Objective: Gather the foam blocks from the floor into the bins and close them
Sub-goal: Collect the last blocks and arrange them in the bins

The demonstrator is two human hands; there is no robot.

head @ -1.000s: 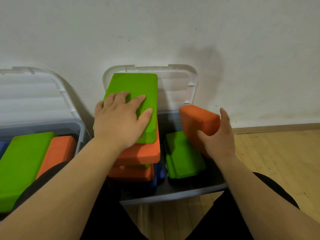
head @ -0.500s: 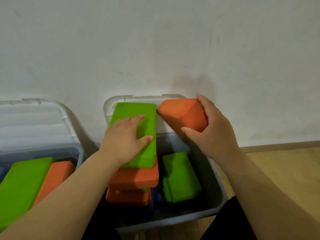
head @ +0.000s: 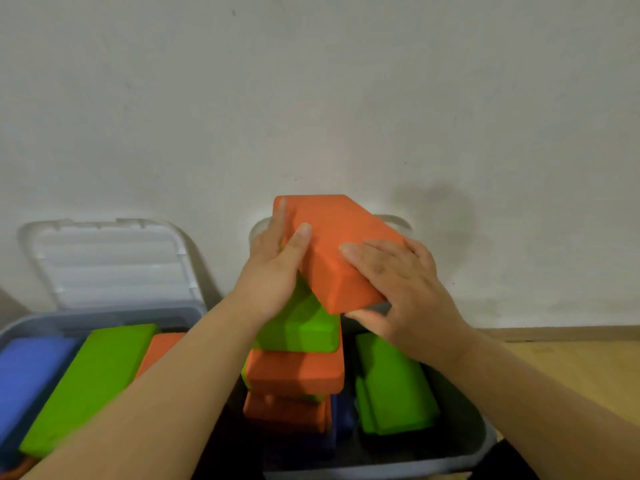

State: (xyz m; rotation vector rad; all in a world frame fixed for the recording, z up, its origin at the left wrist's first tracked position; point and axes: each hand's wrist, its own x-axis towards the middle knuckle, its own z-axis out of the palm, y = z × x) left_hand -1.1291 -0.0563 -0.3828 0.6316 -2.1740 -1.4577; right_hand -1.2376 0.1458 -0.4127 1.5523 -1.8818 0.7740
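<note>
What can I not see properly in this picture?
Head view:
- Right bin's lid: mostly behind the held orange block.
- Left bin: cut by the left edge, partly under the left forearm.
- Bottom of the stack: dark, blurred.
- Any blocks left on the floor: outside the frame.

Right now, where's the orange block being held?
Head view, centre: the orange block is held tilted between the left hand and right hand, over the green block topping the stack in the right-hand bin.

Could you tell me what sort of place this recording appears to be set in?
Probably a plain indoor room, perhaps a home or exercise studio corner: a bare white wall meets a wooden floor with a skirting board, and lidded plastic bins of foam blocks stand against it.
</note>
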